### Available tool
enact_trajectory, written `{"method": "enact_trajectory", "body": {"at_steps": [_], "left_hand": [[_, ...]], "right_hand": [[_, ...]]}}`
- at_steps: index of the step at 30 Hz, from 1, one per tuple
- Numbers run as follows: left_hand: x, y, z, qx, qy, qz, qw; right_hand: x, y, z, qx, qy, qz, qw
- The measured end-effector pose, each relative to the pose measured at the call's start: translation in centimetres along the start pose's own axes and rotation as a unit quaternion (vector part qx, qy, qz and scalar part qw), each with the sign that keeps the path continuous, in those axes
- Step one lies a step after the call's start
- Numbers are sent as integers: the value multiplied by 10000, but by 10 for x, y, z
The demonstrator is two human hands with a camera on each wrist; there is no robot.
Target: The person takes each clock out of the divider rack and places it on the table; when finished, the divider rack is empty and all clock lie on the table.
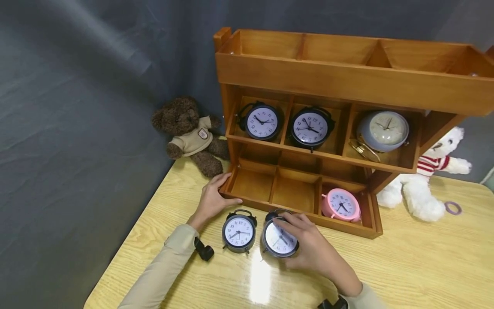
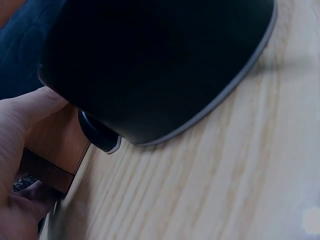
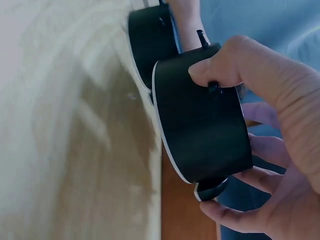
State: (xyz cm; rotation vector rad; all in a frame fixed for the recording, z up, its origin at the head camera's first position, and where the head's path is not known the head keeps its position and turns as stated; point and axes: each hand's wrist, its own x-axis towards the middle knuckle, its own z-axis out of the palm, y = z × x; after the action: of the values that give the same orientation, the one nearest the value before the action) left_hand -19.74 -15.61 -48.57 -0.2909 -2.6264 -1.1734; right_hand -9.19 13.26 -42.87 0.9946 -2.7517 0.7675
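My right hand (image 1: 308, 244) grips a black twin-bell alarm clock (image 1: 278, 238), which faces up over the table. In the right wrist view the thumb presses the black casing (image 3: 200, 120) near a leg, and the fingers reach round the other side. At the front left corner of the wooden shelf (image 1: 247, 201), my left hand (image 1: 210, 199) holds the lower tray's edge, thumb along the front and fingers at the side. A second black alarm clock (image 1: 238, 232) lies face up between my hands; its dark casing (image 2: 150, 70) fills much of the left wrist view.
A pink clock (image 1: 341, 205) sits in the lower tray's right compartment. The middle tier holds two black clocks (image 1: 263, 122) (image 1: 310, 127) and a grey-blue clock (image 1: 387, 128). A brown teddy bear (image 1: 193, 133) sits left; a white bear (image 1: 417, 189) and purple ring (image 1: 453, 208) lie right.
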Motion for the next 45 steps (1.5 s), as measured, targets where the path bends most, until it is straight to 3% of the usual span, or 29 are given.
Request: {"method": "enact_trajectory", "body": {"at_steps": [5,13,25,29,34,39,45], "left_hand": [[-1,-2,0,-23,27,15,10000],[1,0,-1,-7,-211,-262,9994],[2,1,-1,26,-229,-244,9994],[1,0,-1,4,-267,-295,9992],[0,0,-3,21,-256,-355,9990],[0,1,-4,81,-269,-365,9989],[1,3,-3,107,-286,-252,9992]], "right_hand": [[1,-4,13,139,-281,123,9994],[3,-1,25,231,-571,205,9979],[-2,3,25,498,-595,242,9967],[-8,6,8,532,-159,86,9984],[-16,27,-44,189,471,316,9982],[-25,72,-85,-87,503,745,9959],[-32,122,-95,-396,367,540,9971]]}}
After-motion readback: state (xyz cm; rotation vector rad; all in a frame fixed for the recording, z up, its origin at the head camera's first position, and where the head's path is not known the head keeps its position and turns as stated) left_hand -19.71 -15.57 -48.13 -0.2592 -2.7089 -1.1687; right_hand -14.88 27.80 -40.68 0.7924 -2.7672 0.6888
